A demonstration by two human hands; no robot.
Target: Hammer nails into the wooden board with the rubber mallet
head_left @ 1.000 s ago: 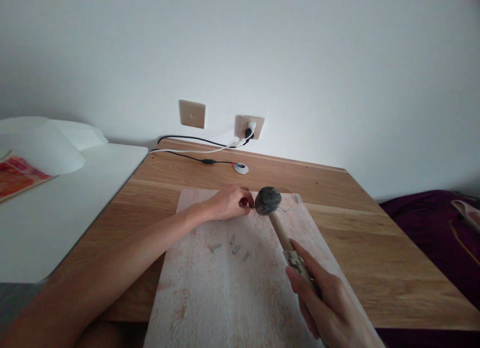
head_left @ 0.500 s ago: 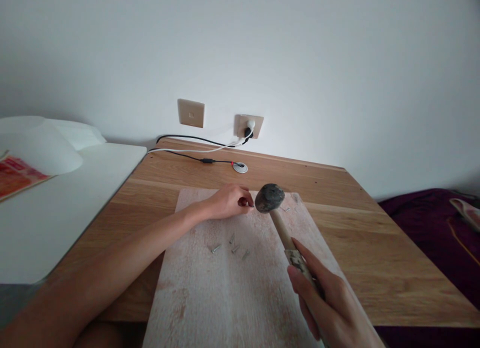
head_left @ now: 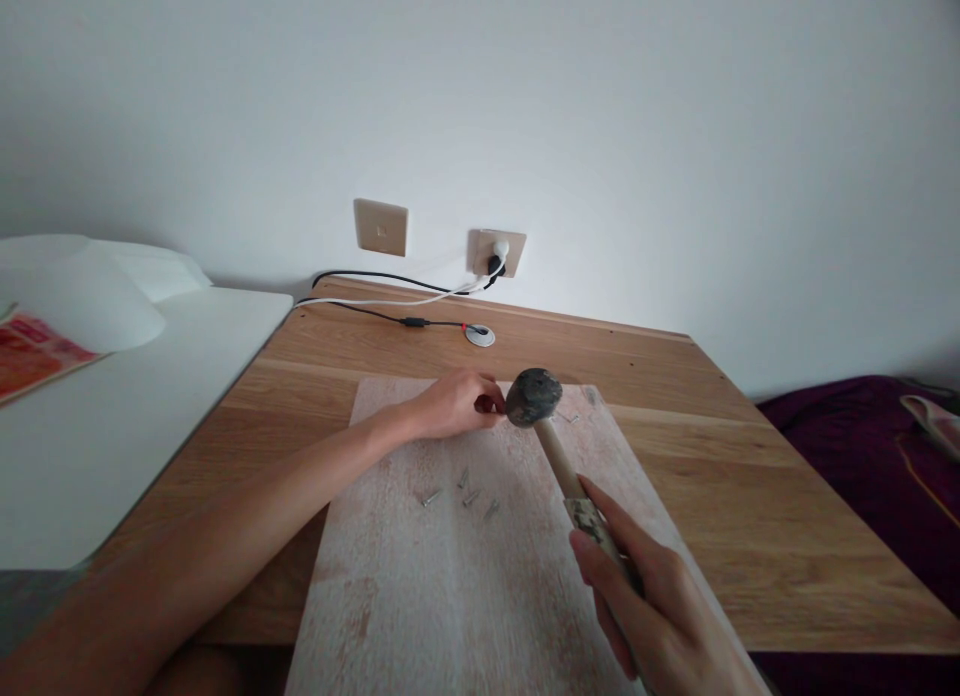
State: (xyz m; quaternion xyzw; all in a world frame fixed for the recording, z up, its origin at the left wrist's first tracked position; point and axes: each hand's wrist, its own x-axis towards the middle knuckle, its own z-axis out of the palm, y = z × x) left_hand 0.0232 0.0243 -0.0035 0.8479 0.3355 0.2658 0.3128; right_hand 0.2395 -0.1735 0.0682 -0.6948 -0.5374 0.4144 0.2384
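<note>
My right hand [head_left: 660, 596] is wrapped round the wooden handle of a mallet [head_left: 534, 396] with a dark, worn head. The mallet head hangs over the far part of a whitewashed wooden board [head_left: 405, 596]. Close to its left side, my left hand [head_left: 461, 404] is closed in a pinch, low over the board. What its fingertips hold, if anything, is hidden by the mallet head. Several screws [head_left: 470, 497] lie loose in the middle of the board. Another small screw [head_left: 574, 419] rests near its far right corner.
Beneath the board is a wooden table [head_left: 750, 516] against a wall. Cables [head_left: 390, 316] run along its back edge to a wall socket [head_left: 497, 251]. At the left stands a white surface [head_left: 150, 416]; dark purple cloth [head_left: 847, 446] lies at the right.
The mallet head has shifted slightly left, nearer to my left fingertips. My left hand has stayed in place.
</note>
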